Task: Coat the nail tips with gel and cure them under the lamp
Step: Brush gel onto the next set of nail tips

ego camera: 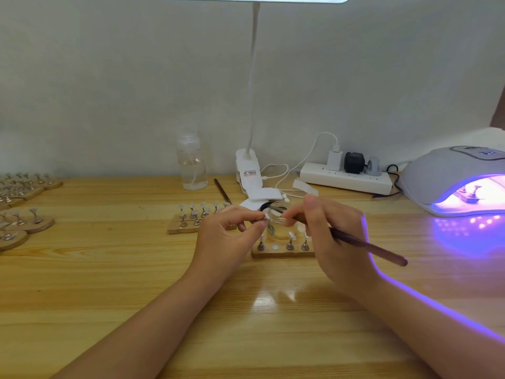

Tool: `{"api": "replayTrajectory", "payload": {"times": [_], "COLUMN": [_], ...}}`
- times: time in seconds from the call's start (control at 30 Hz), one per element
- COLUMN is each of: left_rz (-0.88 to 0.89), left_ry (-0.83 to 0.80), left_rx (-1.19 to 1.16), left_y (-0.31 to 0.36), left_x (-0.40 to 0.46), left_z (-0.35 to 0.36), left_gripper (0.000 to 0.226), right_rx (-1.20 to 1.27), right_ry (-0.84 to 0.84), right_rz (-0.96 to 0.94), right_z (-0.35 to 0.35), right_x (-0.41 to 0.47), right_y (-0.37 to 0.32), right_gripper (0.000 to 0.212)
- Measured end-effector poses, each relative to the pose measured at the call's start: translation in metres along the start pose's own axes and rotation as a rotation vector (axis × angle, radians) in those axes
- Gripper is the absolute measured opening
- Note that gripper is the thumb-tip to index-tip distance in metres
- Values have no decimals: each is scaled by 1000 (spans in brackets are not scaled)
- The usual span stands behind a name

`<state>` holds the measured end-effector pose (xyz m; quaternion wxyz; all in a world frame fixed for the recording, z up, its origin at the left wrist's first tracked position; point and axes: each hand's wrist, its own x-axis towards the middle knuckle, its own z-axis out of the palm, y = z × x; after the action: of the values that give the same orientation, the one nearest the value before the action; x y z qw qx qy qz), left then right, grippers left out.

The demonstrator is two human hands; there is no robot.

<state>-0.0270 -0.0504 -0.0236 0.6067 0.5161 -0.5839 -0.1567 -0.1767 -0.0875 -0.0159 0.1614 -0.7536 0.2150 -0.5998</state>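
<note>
My left hand (228,233) pinches a small stand with a white nail tip (265,215) between thumb and fingers, just left of a clear gel jar (278,222). My right hand (332,236) grips a dark brown brush (377,248), its head pointing toward the nail tip over the jar. Below the jar lies a wooden holder (282,251) with three nail tips on metal stands and one bare magnet spot. The curing lamp (451,181) at the right glows purple, with a stand inside it.
A second wooden holder (188,224) with several tips sits left of the jar. More holders (24,203) crowd the far left edge. A clear bottle (191,162), a clip desk lamp (250,173), a power strip (347,179) and a spare brush (222,191) line the back.
</note>
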Motion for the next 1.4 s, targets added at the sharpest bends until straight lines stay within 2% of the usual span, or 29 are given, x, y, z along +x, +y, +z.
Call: {"api": "replayTrajectory", "payload": {"times": [0.1,0.2,0.37,0.5,0.7,0.87,1.0,1.13,1.3,1.4], "left_rz": [0,-14,-8,-17,-30,-35,-34,-33,-30,-29], "left_ry": [-6,-6,-18,-11,-12,-4,-13,-14,-15,-16], "left_rx": [7,7,-1,-4,-17,-17,-4,-1,3,5], "left_y": [0,0,0,0,1,1,1,1,3,3], "left_x": [0,0,0,-1,0,0,-1,-1,-1,-2], "left_z": [0,0,-1,-1,-1,-1,-1,-1,-1,-2], "left_gripper": [26,28,23,27,26,29,31,29,27,27], "right_rx": [-40,72,-4,110,-2,129,47,112,-24,38], "right_ry": [-21,-14,-23,-24,-28,-12,-20,-10,9,-3], "right_rz": [-9,86,-21,67,-51,56,-26,70,-45,68], "right_z": [1,-1,2,-2,1,-2,0,-2,0,-1], "right_x": [0,-1,0,-1,1,0,1,0,2,0], "right_y": [0,2,1,3,2,3,3,3,1,1], "right_gripper": [44,51,45,51,45,52,47,52,45,52]}}
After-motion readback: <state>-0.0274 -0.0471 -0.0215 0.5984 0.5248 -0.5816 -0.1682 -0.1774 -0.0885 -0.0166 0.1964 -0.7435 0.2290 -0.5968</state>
